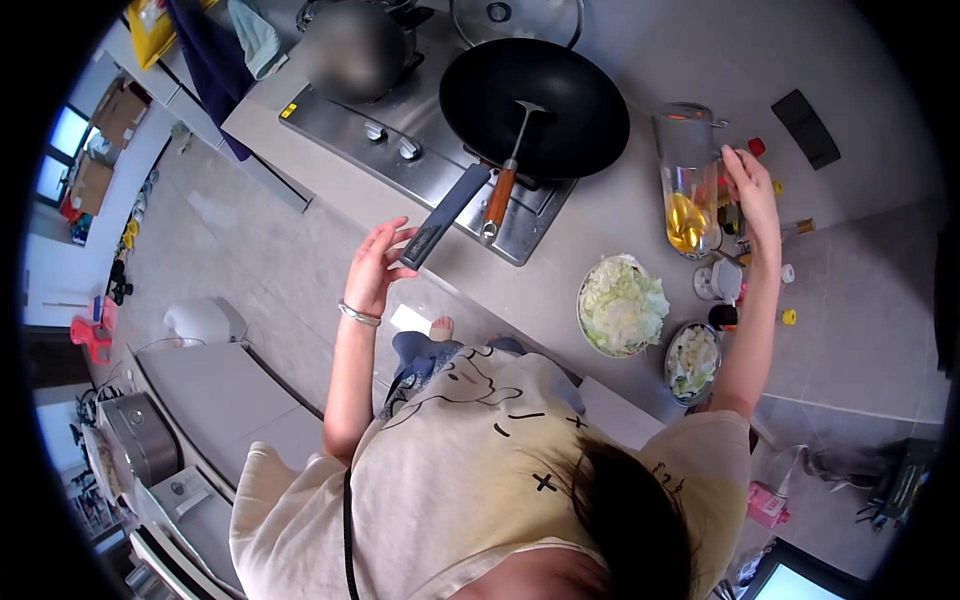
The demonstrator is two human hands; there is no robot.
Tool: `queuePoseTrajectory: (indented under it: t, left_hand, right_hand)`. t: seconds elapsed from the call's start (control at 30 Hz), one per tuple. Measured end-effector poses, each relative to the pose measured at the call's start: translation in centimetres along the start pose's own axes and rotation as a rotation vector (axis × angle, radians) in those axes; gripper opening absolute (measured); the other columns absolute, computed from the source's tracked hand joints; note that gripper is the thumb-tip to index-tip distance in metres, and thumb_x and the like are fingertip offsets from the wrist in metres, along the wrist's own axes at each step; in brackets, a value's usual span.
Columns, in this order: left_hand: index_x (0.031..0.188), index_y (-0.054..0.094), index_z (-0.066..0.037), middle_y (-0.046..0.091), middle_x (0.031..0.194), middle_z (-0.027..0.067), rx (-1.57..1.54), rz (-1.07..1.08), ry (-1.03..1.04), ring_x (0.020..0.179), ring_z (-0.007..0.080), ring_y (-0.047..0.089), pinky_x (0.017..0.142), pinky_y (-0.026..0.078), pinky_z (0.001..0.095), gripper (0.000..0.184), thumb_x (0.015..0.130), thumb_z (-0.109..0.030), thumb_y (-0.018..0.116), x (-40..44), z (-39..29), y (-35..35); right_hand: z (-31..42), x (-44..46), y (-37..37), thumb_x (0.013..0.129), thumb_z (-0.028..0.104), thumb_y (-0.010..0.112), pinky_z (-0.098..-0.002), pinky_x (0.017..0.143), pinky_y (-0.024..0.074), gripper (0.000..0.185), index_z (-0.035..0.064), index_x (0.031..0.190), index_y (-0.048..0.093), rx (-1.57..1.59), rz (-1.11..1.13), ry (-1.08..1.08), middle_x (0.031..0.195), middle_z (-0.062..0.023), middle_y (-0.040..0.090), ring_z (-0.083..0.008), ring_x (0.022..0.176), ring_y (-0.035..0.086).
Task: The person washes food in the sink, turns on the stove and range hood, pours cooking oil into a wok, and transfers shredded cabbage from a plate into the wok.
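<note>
My left hand [377, 262] is beside the end of the grey handle of a black wok [580, 85], its fingers apart and at most brushing the handle tip. A spatula [502, 195] with a wooden handle rests in the wok. On the right, my right hand [750, 188] has its fingers closed at the side of a tall glass jug [690, 180], where the handle is mostly hidden. Yellow oil lies in the jug's lower part. Nearer to me are a bowl of chopped cabbage [623, 305] and a smaller bowl of cut pale vegetables [692, 362].
The wok sits over the steel stove [335, 118], beside another pot [355, 50]. A glass lid [515, 12] stands behind. Small bottles and a white container [717, 281] are right of the jug. A black rectangular object [806, 129] is at the upper right.
</note>
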State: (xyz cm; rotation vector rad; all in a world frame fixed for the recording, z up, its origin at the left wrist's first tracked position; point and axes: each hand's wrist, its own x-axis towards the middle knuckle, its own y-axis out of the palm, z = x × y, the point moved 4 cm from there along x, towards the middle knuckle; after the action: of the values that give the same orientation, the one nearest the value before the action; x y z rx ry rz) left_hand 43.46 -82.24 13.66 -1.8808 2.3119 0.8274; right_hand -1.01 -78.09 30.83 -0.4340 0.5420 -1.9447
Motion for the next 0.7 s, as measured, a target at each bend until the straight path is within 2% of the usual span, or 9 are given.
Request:
queuePoseTrajectory:
  t: [0.13,0.23,0.37,0.57,0.67,0.7]
  left_hand:
    - [0.112,0.049,-0.003,0.059,0.100,0.0116,-0.013,-0.065,0.031,0.073,0.0124,0.059,0.055,0.052,0.0229,0.033,0.088,-0.026,0.046,-0.1,0.1,-2.3]
    - [0.112,0.049,-0.003,0.059,0.101,0.0118,0.003,-0.079,0.035,0.074,0.0132,0.060,0.054,0.052,0.0227,0.033,0.088,-0.025,0.046,-0.6,-0.1,-3.2]
    - [0.112,0.049,-0.003,0.060,0.100,0.0120,-0.013,-0.114,0.041,0.074,0.0141,0.060,0.055,0.052,0.0231,0.032,0.089,-0.025,0.045,-1.1,-0.2,-4.1]
    - [0.111,0.049,-0.003,0.060,0.099,0.0122,-0.030,-0.126,0.032,0.073,0.0139,0.060,0.054,0.051,0.0230,0.032,0.089,-0.026,0.044,-1.4,0.0,-5.0]
    - [0.110,0.049,-0.003,0.061,0.098,0.0119,-0.035,-0.129,0.033,0.073,0.0136,0.060,0.054,0.051,0.0227,0.032,0.089,-0.027,0.045,-1.4,0.1,-5.3]
    - [0.110,0.049,-0.003,0.061,0.098,0.0118,-0.039,-0.131,0.031,0.073,0.0136,0.060,0.054,0.051,0.0226,0.032,0.089,-0.027,0.045,-1.5,0.1,-5.4]
  right_hand:
    - [0.9,2.0,2.4,0.085,0.037,0.052,-0.0233,0.045,0.0281,0.040,0.0051,0.062,0.044,-0.179,0.051,-0.092,0.056,0.0028,0.039,-0.0070,0.049,0.035]
    - [0.8,3.0,4.2,0.085,0.037,0.053,-0.0211,0.041,0.0170,0.034,0.0105,0.066,0.044,-0.140,0.131,-0.020,0.054,0.0091,0.031,-0.0011,0.046,0.023]
    - [0.6,4.6,5.2,0.085,0.040,0.052,-0.0215,0.042,0.0200,0.038,0.0079,0.065,0.046,-0.308,0.179,-0.045,0.053,0.0075,0.034,-0.0022,0.046,0.027]
    - [2.3,5.3,7.0,0.083,0.043,0.050,-0.0263,0.046,0.0287,0.046,0.0027,0.062,0.047,-0.537,0.184,-0.193,0.052,0.0021,0.037,-0.0086,0.049,0.034]
    - [3.4,5.3,7.6,0.081,0.044,0.047,-0.0353,0.064,0.0416,0.050,-0.0049,0.074,0.056,-0.649,0.205,-0.132,0.063,-0.0176,0.054,-0.0267,0.063,0.054]
    - [3.8,5.4,7.8,0.080,0.044,0.047,-0.0354,0.064,0.0418,0.051,-0.0051,0.074,0.057,-0.670,0.236,-0.135,0.063,-0.0179,0.054,-0.0270,0.063,0.054]
